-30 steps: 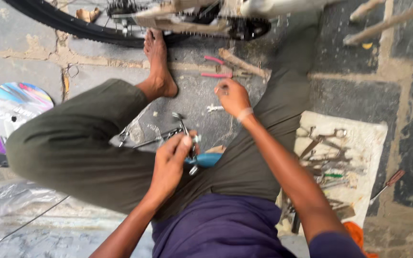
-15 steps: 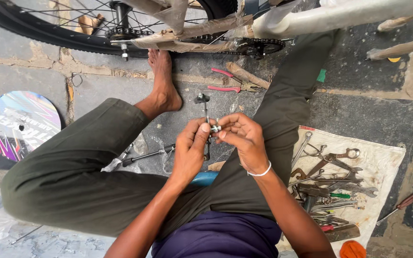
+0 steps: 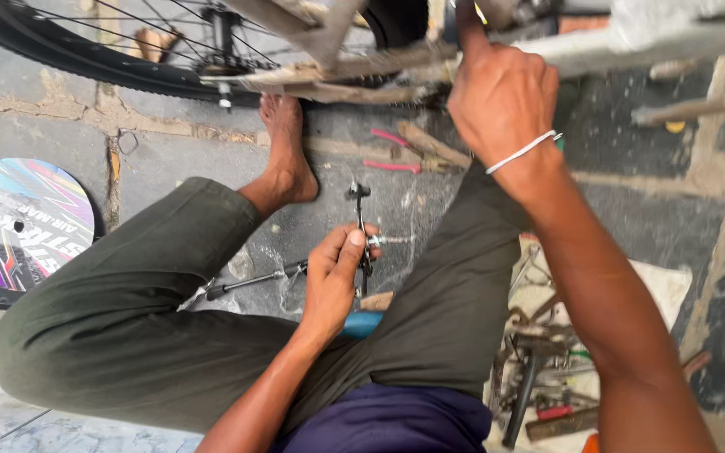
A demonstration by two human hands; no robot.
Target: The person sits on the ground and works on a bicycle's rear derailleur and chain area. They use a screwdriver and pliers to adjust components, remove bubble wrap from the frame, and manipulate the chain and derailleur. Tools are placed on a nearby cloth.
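Note:
I sit on the ground with my legs in olive trousers spread out. My left hand point(image 3: 335, 277) grips a thin dark metal bicycle part point(image 3: 361, 225), a rod with a small clamp at its top, held upright between my knees. My right hand point(image 3: 501, 92), with a white band at the wrist, is raised to the grey bicycle frame point(image 3: 631, 38) near the rear wheel point(image 3: 127, 42). Its fingers are curled, and the fingertips are hidden behind the frame. A bare foot point(image 3: 285, 151) rests below the chainstay.
A white cloth point(image 3: 665, 289) at the right holds several spanners and tools point(image 3: 539, 369). Red-handled pliers point(image 3: 392, 153) and a wooden-handled tool lie on the stone floor. A colourful disc point(image 3: 18, 222) sits at the left. A long metal rod point(image 3: 249, 281) lies by my left knee.
My right hand has left the small part and risen to the bicycle frame. My left hand keeps hold of the part alone. The view has moved closer to the bicycle.

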